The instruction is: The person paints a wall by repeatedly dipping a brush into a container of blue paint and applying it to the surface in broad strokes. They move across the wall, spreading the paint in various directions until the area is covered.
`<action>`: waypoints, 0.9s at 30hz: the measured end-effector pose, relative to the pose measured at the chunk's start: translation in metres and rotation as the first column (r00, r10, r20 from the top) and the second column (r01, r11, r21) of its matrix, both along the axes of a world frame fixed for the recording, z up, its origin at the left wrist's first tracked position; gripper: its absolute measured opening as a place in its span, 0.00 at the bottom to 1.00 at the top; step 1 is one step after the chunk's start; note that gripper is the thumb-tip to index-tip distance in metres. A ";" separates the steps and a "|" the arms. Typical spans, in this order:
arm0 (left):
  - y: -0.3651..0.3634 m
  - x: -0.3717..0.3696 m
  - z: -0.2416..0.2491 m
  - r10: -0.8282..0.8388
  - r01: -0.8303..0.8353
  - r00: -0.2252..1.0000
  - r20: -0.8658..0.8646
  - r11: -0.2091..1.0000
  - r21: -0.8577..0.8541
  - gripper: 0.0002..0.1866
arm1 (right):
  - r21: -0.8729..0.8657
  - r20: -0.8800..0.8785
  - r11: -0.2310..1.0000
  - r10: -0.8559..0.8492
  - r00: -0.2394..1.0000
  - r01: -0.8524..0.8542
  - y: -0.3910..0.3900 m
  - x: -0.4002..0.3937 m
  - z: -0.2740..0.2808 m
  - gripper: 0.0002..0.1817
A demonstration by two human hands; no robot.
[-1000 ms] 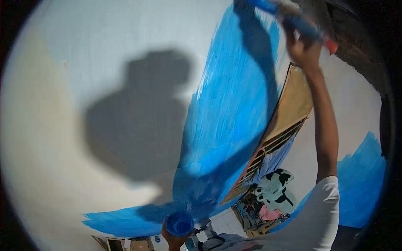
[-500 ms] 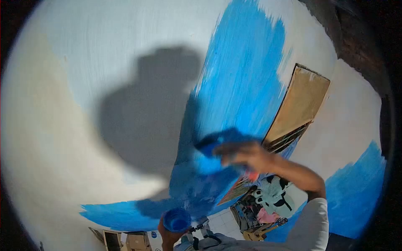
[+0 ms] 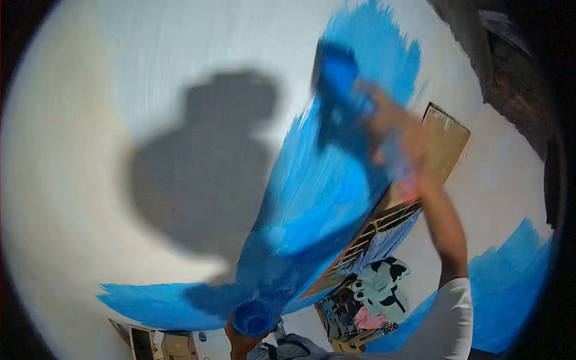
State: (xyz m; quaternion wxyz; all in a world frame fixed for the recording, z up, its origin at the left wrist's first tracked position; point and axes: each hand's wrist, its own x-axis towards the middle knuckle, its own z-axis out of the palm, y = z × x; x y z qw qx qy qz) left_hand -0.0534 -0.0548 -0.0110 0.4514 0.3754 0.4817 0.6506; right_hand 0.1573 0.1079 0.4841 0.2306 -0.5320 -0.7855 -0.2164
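Observation:
My right hand is raised against the wall, closed round a paintbrush whose bristles are blue; hand and brush are blurred by motion. The brush lies at the upper left edge of a broad blue paint band on the white wall. Low in the view, my left hand holds a round cup of blue paint, its open top facing me.
A framed window opening with a board and bars is right of the blue band. Below it are clothes, a pink cloth and a guitar. Cardboard boxes stand at the bottom left. My shadow falls on the wall.
My right hand and the brush have moved up the wall, from the lower part of the blue band to its upper left edge. My left hand still holds the cup.

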 end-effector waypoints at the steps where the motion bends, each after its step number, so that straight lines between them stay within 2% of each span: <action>1: -0.006 -0.005 0.039 0.031 0.031 0.966 -0.255 0.971 0.235 0.40 | 0.245 0.259 0.767 0.538 0.802 -0.593 0.031 0.027 -0.067 0.30; 2: -0.006 -0.005 0.021 0.023 0.035 0.969 -0.245 0.973 0.228 0.40 | 0.253 0.345 0.595 0.681 0.646 -0.762 0.033 0.022 -0.114 0.17; 3: -0.006 -0.008 -0.008 -0.043 0.047 0.998 -0.052 0.996 0.072 0.41 | 0.201 0.319 0.408 0.832 0.453 -0.891 0.026 0.017 -0.151 0.15; 4: -0.003 -0.011 -0.023 -0.070 0.081 0.987 0.147 0.994 -0.069 0.41 | 0.086 0.266 0.443 0.853 0.449 -0.892 0.010 0.016 -0.187 0.16; 5: -0.011 -0.015 0.030 0.037 -0.001 0.934 -0.356 0.995 0.100 0.43 | -0.018 0.228 0.423 0.884 0.409 -0.906 0.001 0.016 -0.213 0.18; 6: -0.011 -0.019 0.035 0.053 -0.014 0.934 -0.354 0.994 0.112 0.43 | -0.122 0.189 0.396 0.910 0.370 -0.910 -0.003 0.011 -0.219 0.19; 7: -0.012 -0.023 0.039 0.097 -0.036 0.926 -0.365 0.985 0.170 0.42 | -0.115 0.195 0.391 0.910 0.366 -0.913 0.002 0.014 -0.213 0.19; 9: -0.018 -0.030 0.041 0.126 -0.046 0.914 -0.385 0.977 0.209 0.42 | -0.357 -0.131 0.429 0.856 0.499 -0.830 0.009 0.028 -0.181 0.22; 10: -0.018 -0.032 0.042 0.110 -0.060 0.946 -0.305 0.984 0.168 0.44 | -0.350 -0.002 0.536 0.820 0.573 -0.768 0.007 0.028 -0.131 0.21; 11: -0.016 -0.034 0.043 0.097 -0.070 0.971 -0.219 0.989 0.129 0.45 | -0.020 0.237 0.592 0.785 0.572 -0.805 0.016 0.043 -0.107 0.18; 12: -0.014 -0.035 0.043 0.093 -0.065 0.971 -0.220 0.989 0.130 0.45 | 0.094 0.166 0.796 0.580 0.798 -0.598 0.021 0.048 -0.068 0.14; 14: -0.012 -0.033 0.038 0.060 -0.053 0.992 -0.112 0.997 0.060 0.45 | 0.599 0.104 0.603 0.593 0.799 -0.526 0.016 0.041 0.011 0.07; 15: -0.011 -0.034 0.031 0.045 -0.039 0.993 -0.106 0.998 0.055 0.45 | 0.662 0.016 0.499 0.737 0.676 -0.559 0.024 0.041 0.043 0.06; 16: -0.007 -0.035 0.022 0.077 -0.061 0.983 -0.169 0.994 0.095 0.44 | 0.817 0.026 0.414 0.671 0.741 -0.403 0.021 0.033 0.061 0.09; 17: -0.007 -0.037 0.017 0.112 -0.081 0.966 -0.232 0.987 0.138 0.44 | 0.841 -0.155 0.390 0.837 0.525 -0.375 0.022 0.022 0.075 0.12; 18: -0.006 -0.037 0.021 0.100 -0.070 0.968 -0.231 0.988 0.135 0.44 | 0.839 -0.157 0.397 0.831 0.534 -0.372 0.023 0.018 0.070 0.12; 20: -0.004 -0.035 0.033 0.029 0.007 0.968 -0.251 0.990 0.139 0.44 | 0.917 -0.178 0.304 0.891 0.417 -0.258 0.033 0.008 0.051 0.08; 21: -0.003 -0.034 0.031 0.026 0.009 0.969 -0.247 0.990 0.142 0.44 | 0.921 -0.256 0.338 0.898 0.357 -0.191 0.034 -0.009 0.024 0.12; 22: -0.002 -0.034 0.029 0.028 0.010 0.959 -0.282 0.991 0.130 0.45 | 0.838 -0.478 0.545 0.713 0.513 0.025 0.028 -0.019 -0.009 0.11; 23: -0.001 -0.034 0.028 0.029 0.010 0.947 -0.320 0.993 0.117 0.47 | 0.836 -0.478 0.547 0.691 0.543 0.040 0.036 -0.022 -0.046 0.12; 24: -0.002 -0.034 0.027 0.028 0.012 0.945 -0.325 0.993 0.120 0.47 | 0.844 -0.509 0.535 0.782 0.361 0.031 0.026 -0.043 -0.085 0.13; 25: -0.003 -0.034 0.026 0.011 0.019 0.942 -0.334 0.996 0.087 0.47 | 0.625 -0.690 0.765 0.450 0.567 0.155 0.016 -0.037 -0.136 0.12; 26: -0.002 -0.036 0.026 -0.002 0.023 0.938 -0.347 0.998 0.056 0.48 | 0.691 -0.639 0.716 0.545 0.543 0.094 0.006 -0.048 -0.179 0.08; 27: -0.005 -0.042 0.031 -0.015 0.050 0.918 -0.395 0.996 0.079 0.47 | 0.784 -0.557 0.620 0.731 0.393 -0.042 -0.006 -0.064 -0.210 0.09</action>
